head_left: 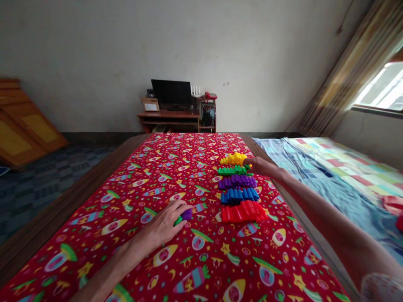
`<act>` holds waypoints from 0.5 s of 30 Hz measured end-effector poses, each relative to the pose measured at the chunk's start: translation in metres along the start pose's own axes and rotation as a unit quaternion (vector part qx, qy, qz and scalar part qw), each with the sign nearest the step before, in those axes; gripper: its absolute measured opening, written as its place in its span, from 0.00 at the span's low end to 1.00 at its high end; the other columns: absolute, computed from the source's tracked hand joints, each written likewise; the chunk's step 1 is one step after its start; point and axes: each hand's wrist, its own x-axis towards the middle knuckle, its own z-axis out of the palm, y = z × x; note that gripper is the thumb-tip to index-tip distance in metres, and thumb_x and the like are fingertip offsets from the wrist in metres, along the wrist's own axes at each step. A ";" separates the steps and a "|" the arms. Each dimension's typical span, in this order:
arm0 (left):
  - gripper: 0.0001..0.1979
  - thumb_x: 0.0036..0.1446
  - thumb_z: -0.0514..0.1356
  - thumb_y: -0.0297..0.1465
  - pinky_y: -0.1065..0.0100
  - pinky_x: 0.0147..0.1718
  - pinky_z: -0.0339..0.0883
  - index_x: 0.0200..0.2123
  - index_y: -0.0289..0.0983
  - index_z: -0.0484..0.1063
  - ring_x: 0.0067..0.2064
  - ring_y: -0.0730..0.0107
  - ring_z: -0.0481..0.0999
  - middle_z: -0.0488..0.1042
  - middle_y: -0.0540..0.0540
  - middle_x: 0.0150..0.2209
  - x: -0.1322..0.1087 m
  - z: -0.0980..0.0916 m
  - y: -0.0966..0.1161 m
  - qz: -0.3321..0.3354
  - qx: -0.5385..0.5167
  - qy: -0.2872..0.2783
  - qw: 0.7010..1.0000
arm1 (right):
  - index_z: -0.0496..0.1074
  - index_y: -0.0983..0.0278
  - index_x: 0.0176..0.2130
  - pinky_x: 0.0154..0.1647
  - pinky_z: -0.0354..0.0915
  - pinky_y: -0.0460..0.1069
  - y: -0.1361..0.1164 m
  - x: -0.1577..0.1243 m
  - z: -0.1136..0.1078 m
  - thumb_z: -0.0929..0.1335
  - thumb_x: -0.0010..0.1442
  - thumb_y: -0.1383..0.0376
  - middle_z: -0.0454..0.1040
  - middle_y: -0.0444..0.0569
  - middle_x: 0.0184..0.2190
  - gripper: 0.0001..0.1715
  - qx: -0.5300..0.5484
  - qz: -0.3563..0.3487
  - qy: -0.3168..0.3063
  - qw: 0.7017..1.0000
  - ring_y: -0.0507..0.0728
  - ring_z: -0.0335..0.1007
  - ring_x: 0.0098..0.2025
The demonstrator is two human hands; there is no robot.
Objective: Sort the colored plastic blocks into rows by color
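Note:
My left hand (pixel 170 218) rests on the red cloth at the middle, fingers curled around small plastic pieces. A purple piece (pixel 187 214) and a green piece (pixel 178 220) show between its thumb and fingers. My right hand (pixel 258 165) reaches to the right end of the sorted rows, its fingers pinched at a small green piece (pixel 248 167). Stacked front to back are a red row (pixel 242 212), a blue row (pixel 239 195), a purple row (pixel 236 181), a green row (pixel 231 170) and a yellow row (pixel 233 159). The exact kind of these pieces is unclear.
A red patterned cloth (pixel 195 247) covers the long table, whose brown edge (pixel 103 167) shows at the left. Beyond it stands a desk (pixel 170 114) with a monitor (pixel 171 91). A bed (pixel 283 159) lies to the right, and a wooden cabinet (pixel 28 126) is at far left.

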 end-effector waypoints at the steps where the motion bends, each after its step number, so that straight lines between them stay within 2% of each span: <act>1: 0.18 0.57 0.58 0.27 0.60 0.55 0.67 0.51 0.42 0.70 0.53 0.60 0.72 0.72 0.44 0.49 0.000 0.000 0.001 -0.003 -0.003 -0.001 1.000 | 0.74 0.64 0.46 0.32 0.62 0.44 0.000 0.002 0.002 0.70 0.54 0.69 0.78 0.49 0.35 0.18 -0.005 -0.006 -0.003 1.000 0.53 0.73 0.32; 6: 0.15 0.57 0.58 0.28 0.62 0.52 0.69 0.49 0.42 0.71 0.49 0.63 0.74 0.74 0.46 0.45 0.002 0.002 0.004 -0.024 -0.022 0.022 0.999 | 0.72 0.65 0.50 0.35 0.66 0.46 -0.004 0.008 0.005 0.70 0.56 0.68 0.79 0.51 0.36 0.21 -0.015 -0.023 -0.020 0.999 0.54 0.74 0.34; 10: 0.13 0.55 0.60 0.33 0.62 0.46 0.71 0.44 0.41 0.74 0.45 0.61 0.77 0.76 0.44 0.42 0.007 0.003 0.003 -0.069 -0.061 0.046 0.995 | 0.71 0.63 0.53 0.41 0.68 0.48 -0.009 0.004 -0.005 0.69 0.59 0.66 0.79 0.52 0.40 0.21 -0.012 -0.036 0.007 0.999 0.56 0.75 0.39; 13: 0.15 0.51 0.63 0.39 0.60 0.45 0.72 0.43 0.42 0.75 0.44 0.58 0.77 0.78 0.44 0.41 0.012 -0.002 0.005 -0.124 -0.113 0.076 0.983 | 0.71 0.64 0.52 0.44 0.68 0.50 -0.030 0.006 -0.020 0.68 0.62 0.63 0.78 0.54 0.42 0.19 -0.014 -0.032 0.047 0.998 0.58 0.75 0.42; 15: 0.20 0.49 0.65 0.42 0.60 0.45 0.71 0.46 0.42 0.75 0.42 0.57 0.78 0.78 0.45 0.39 0.015 -0.006 0.011 -0.176 -0.179 0.092 0.964 | 0.72 0.66 0.51 0.45 0.68 0.51 -0.057 0.009 -0.027 0.65 0.65 0.63 0.78 0.56 0.43 0.16 -0.006 -0.053 0.068 0.996 0.58 0.75 0.44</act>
